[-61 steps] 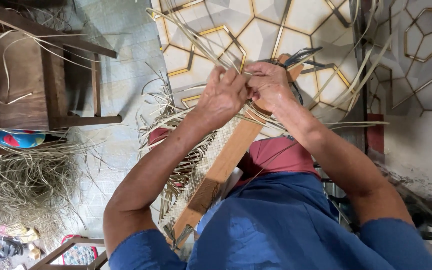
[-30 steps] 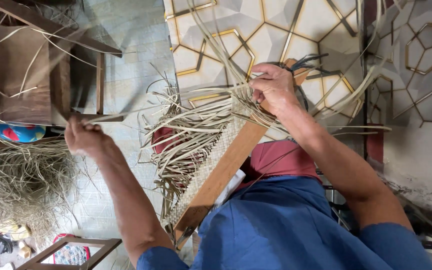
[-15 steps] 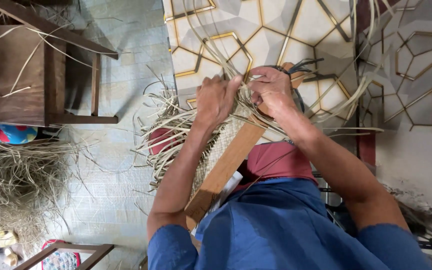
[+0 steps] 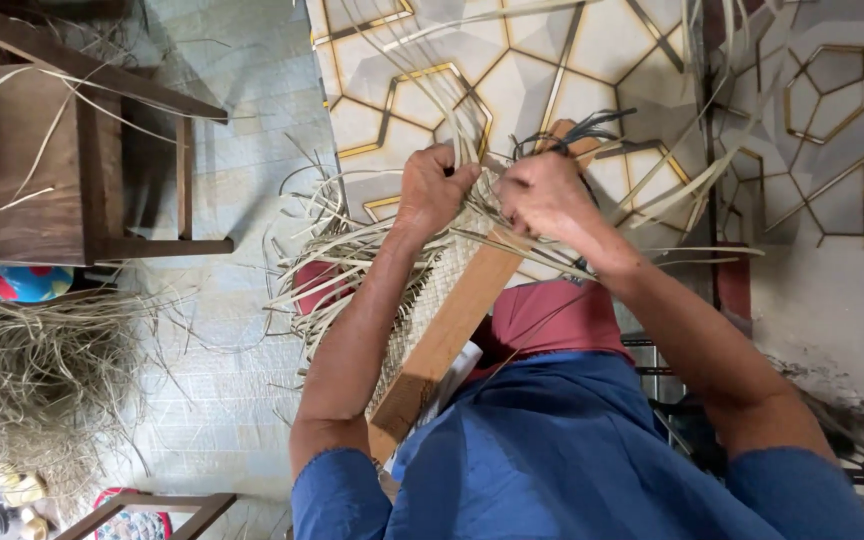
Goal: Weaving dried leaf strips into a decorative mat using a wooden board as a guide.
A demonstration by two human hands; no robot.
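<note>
Hexagon-patterned floor tiles are seen beneath a wooden plank [image 4: 457, 320], at whose far end pale reed strips [image 4: 352, 250] are gripped by the curled fingers of the left hand [image 4: 434, 190] and right hand [image 4: 549, 195], with woven matting [image 4: 422, 305] lying against the plank's left edge.
</note>
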